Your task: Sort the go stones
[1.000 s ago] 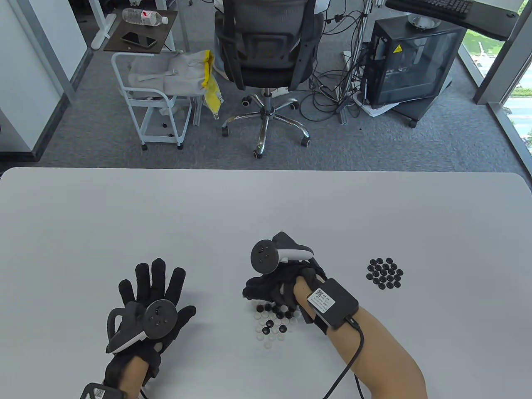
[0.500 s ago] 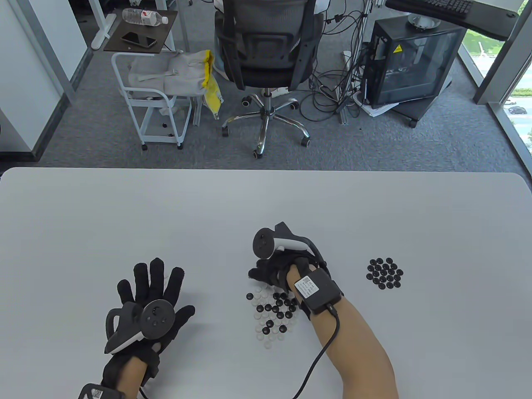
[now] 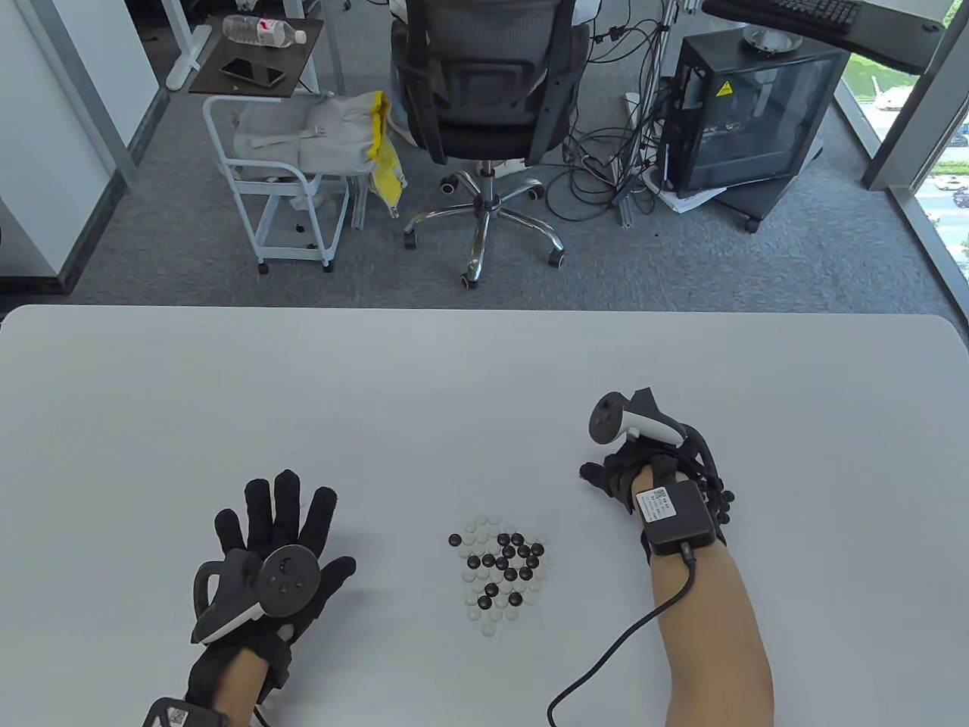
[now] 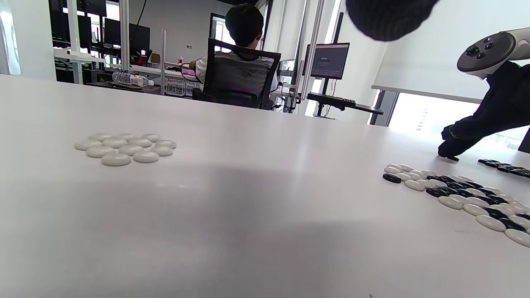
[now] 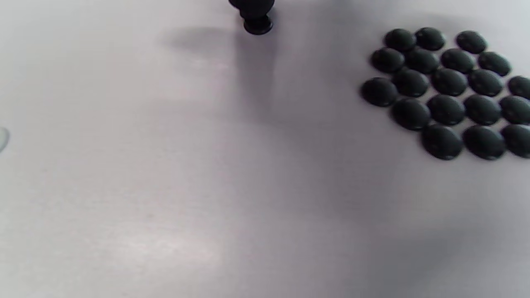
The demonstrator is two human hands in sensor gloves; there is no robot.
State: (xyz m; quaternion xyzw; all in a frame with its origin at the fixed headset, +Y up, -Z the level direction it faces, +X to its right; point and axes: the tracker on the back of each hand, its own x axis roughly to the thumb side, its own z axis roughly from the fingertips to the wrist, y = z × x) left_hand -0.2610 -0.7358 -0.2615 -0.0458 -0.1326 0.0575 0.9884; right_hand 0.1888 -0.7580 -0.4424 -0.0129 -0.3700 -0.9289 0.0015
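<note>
A mixed pile of black and white Go stones lies at the table's middle front; it also shows in the left wrist view. A sorted pile of black stones lies to the right, mostly hidden under my right wrist in the table view. A small pile of white stones shows in the left wrist view only. My right hand is just left of the black pile, and its fingertips pinch one black stone low at the table. My left hand rests flat, fingers spread, empty.
The white table has its far edge at the top. Behind it stand an office chair, a white cart and a computer case. My right wrist's cable trails across the table's front.
My right hand lifted off the mixed pile and moved right to the black pile with a stone in its fingertips, uncovering the mixed pile. My left hand has not moved.
</note>
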